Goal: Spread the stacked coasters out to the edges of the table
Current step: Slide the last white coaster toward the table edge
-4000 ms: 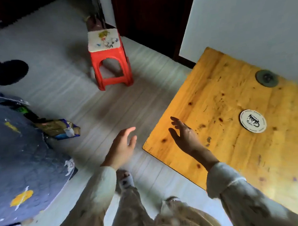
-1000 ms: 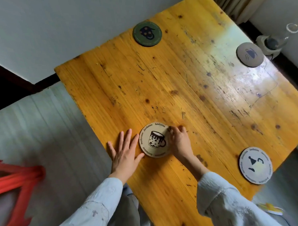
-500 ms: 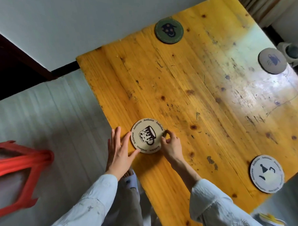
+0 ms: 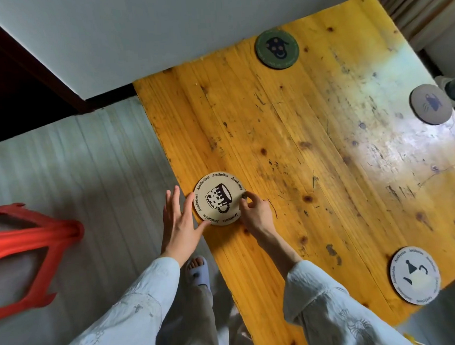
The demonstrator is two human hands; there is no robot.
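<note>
A beige coaster with a mug drawing (image 4: 218, 197) lies flat at the left edge of the yellow wooden table (image 4: 311, 147). My left hand (image 4: 180, 221) is open with fingers spread, its thumb against the coaster's lower left rim. My right hand (image 4: 254, 210) has its fingertips curled on the coaster's right rim. A green coaster (image 4: 276, 49) sits by the far edge, a grey coaster (image 4: 431, 108) at the right edge, and a white coaster (image 4: 414, 275) at the near right edge.
A red plastic stool (image 4: 29, 248) stands on the floor to the left. A grey wall runs along the table's far side. My foot in a slipper (image 4: 198, 271) shows below the table's left edge.
The beige coaster has slid left to the table's edge under my right fingers, with my left hand staying against its rim. The camera has shifted, so the table sits further right.
</note>
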